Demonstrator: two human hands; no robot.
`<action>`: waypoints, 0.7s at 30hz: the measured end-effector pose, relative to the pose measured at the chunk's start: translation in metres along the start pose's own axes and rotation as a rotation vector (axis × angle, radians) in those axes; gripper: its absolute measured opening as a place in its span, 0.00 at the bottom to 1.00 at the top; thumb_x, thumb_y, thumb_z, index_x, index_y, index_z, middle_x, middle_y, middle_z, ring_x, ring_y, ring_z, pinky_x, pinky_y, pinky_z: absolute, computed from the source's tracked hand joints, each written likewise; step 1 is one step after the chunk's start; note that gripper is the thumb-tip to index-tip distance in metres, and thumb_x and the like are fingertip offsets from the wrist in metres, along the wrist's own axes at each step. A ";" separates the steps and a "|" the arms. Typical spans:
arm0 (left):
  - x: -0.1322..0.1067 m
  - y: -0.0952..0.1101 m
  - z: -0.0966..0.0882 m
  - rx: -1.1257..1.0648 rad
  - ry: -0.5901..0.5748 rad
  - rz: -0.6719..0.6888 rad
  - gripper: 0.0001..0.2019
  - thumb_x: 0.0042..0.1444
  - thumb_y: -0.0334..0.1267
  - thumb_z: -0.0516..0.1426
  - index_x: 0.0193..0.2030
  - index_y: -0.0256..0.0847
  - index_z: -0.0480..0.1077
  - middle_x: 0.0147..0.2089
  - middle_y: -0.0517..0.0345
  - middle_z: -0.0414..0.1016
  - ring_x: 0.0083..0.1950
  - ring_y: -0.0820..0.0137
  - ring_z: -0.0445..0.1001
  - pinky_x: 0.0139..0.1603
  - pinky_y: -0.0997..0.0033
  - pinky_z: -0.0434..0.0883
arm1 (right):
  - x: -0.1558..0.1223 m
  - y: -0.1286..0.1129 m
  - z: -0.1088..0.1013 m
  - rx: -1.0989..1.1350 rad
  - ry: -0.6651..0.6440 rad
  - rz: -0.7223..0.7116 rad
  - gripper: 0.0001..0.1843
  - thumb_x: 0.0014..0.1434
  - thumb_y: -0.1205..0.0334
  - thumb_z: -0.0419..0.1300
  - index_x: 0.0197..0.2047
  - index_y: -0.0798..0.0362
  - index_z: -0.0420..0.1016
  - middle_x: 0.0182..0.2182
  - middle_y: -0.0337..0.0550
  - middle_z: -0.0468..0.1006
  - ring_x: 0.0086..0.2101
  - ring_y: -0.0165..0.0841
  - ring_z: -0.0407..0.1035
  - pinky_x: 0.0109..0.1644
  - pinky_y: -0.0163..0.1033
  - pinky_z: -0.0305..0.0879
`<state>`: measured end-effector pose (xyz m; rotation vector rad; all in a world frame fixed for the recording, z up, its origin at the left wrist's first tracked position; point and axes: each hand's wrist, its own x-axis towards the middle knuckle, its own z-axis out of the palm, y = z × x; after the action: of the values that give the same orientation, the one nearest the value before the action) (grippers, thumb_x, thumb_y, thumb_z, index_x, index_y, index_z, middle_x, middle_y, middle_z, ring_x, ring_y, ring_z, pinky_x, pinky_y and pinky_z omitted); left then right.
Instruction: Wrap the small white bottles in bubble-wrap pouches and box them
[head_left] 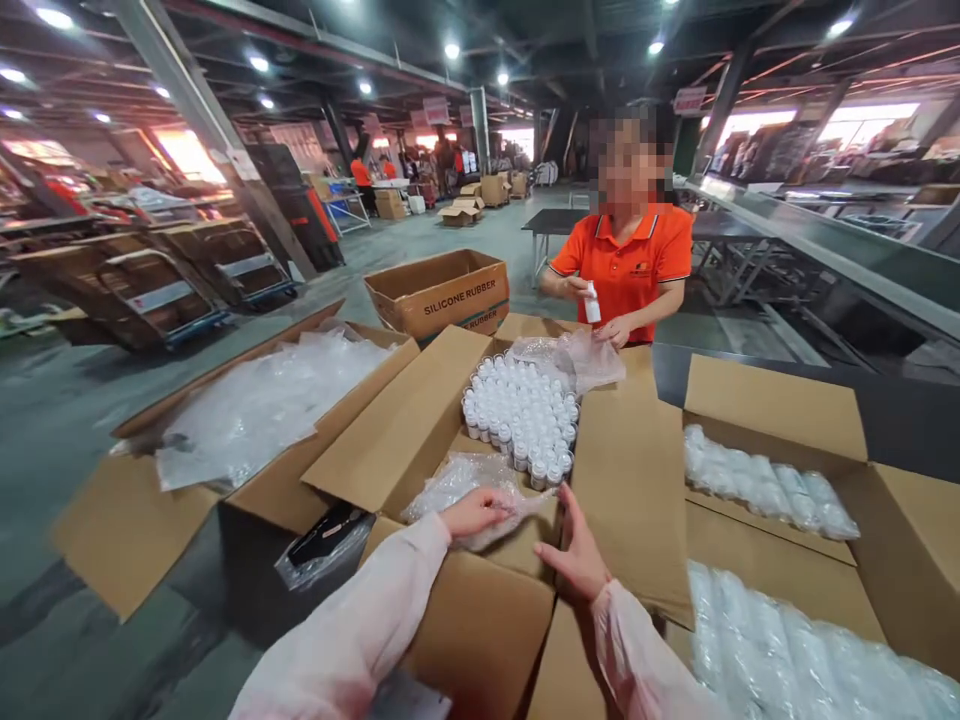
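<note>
The thin clear plastic liner bag (469, 490) under the left hand (474, 512) looks slippery and easy to tear. A hard tug could rip it, or drag it into the packed white-capped small bottles (521, 420) just beyond and tip the nearest row. That is a judgement from how close they stand.

The left hand lies half closed on the crumpled liner at the near edge of the open brown cardboard box (420, 420), fingers curled over the film. Whether they truly pinch it I cannot tell.

The right hand (574, 555) is open, fingers spread and pointing up toward the bottles, its palm against the box's near flap; it holds nothing.

Well beyond both hands, a co-worker in an orange polo shirt (630, 265) holds one small white bottle (592, 302) over more plastic film.
</note>
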<state>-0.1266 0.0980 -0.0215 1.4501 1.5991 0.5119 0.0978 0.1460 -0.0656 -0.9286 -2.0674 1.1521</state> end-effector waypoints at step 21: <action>0.036 0.017 0.085 -0.847 0.298 -0.224 0.29 0.48 0.63 0.56 0.41 0.37 0.73 0.39 0.49 0.77 0.35 0.67 0.75 0.34 0.68 0.71 | -0.074 -0.034 -0.054 -0.716 -0.228 -0.245 0.03 0.55 0.63 0.65 0.35 0.48 0.77 0.35 0.39 0.78 0.39 0.38 0.67 0.43 0.42 0.62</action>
<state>-0.0447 0.1140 -0.0642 0.5690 1.4581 1.1389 0.1722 0.0994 -0.0234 -0.8318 -2.7602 0.3868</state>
